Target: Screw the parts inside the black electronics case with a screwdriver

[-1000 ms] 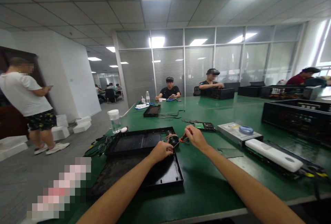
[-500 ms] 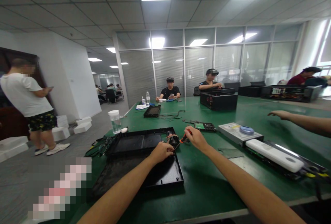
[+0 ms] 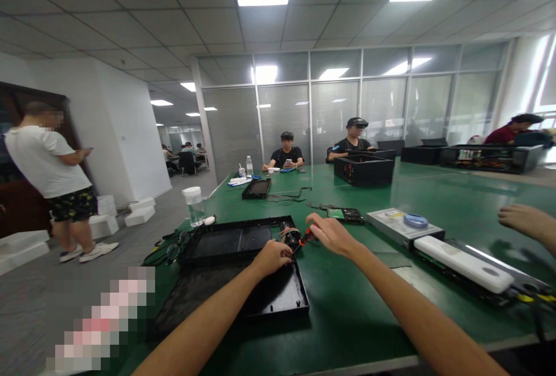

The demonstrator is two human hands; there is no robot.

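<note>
My right hand [image 3: 332, 233] grips a screwdriver [image 3: 305, 237] with an orange and black handle, its tip pointing down and left. Beside it, the curled fingers of my left hand [image 3: 273, 257] pinch at a small dark part with a bundle of wires [image 3: 290, 236]; what exactly they hold is hidden. Both hands work over the right side of an opened black plastic casing [image 3: 278, 300], whose second half [image 3: 230, 243] lies behind it.
A clear cup with a white lid [image 3: 193, 205] and cables [image 3: 171, 248] sit left. To the right lie a silver drive box [image 3: 391, 222] with a blue tape roll [image 3: 416, 221], a long white device [image 3: 463, 264] and a circuit board [image 3: 345, 214]. A co-worker's hand [image 3: 523, 219] reaches in. A black case [image 3: 365, 170] stands farther back.
My right hand has shifted slightly left with the screwdriver, closer to my left hand. The co-worker's hand at right has drawn back to the right. My left hand stays nearly still.
</note>
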